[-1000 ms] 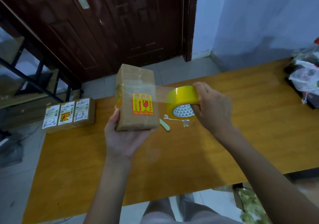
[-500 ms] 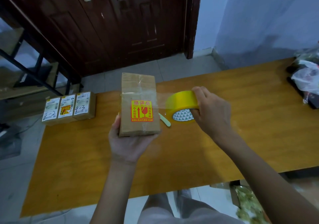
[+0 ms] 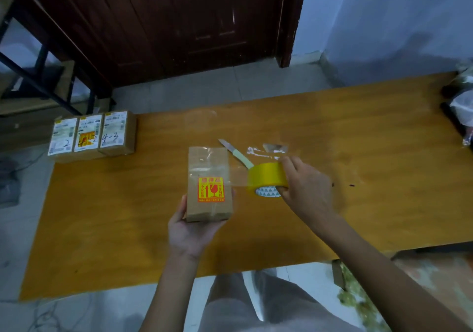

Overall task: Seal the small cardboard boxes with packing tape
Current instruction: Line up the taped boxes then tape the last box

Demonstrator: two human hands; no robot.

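My left hand grips the near end of a small brown cardboard box with a red and yellow fragile sticker, holding it above the wooden table. Clear tape runs across the box. A short strip of it stretches from the box's right side to a yellow tape roll. My right hand holds that roll just right of the box, fingers curled round its rim.
Three labelled cardboard boxes stand side by side at the table's far left corner. A small knife with a pale handle and scraps of clear tape lie behind the roll. Plastic bags sit at the far right edge.
The box and tape roll have come lower and nearer the table. The camera has tilted down. The stretched strip between box and roll looks shorter.
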